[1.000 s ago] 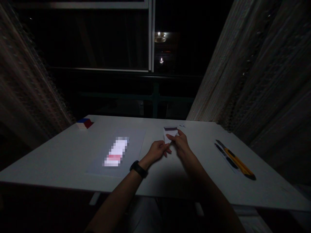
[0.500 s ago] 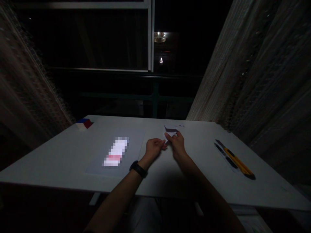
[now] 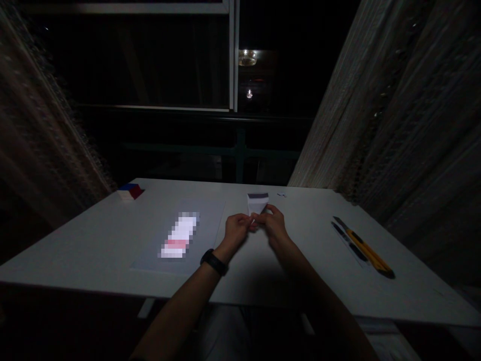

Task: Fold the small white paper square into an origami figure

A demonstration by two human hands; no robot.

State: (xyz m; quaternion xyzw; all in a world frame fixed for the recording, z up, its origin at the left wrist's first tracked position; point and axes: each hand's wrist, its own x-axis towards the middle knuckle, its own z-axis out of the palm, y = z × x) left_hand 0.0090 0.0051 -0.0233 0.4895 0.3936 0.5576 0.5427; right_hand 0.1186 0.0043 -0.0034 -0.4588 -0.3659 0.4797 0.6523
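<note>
Fingers (image 3: pixel 251 224) of the left hand (image 3: pixel 236 231) and right hand (image 3: pixel 274 225) pinch a small folded paper (image 3: pixel 257 202), held just above the bench (image 3: pixel 112 235) middle. Likely mid-fold; the next crease needs aligned edges and firm pressing.

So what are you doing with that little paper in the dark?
Both hands are pinching a small piece of paper over the white table. The left hand and the right hand meet at its lower edge, and the paper stands up above the fingers. A yellow utility knife lies off to the right, a larger sheet lies to the left, and a small red and blue block sits at the far left corner.
</note>
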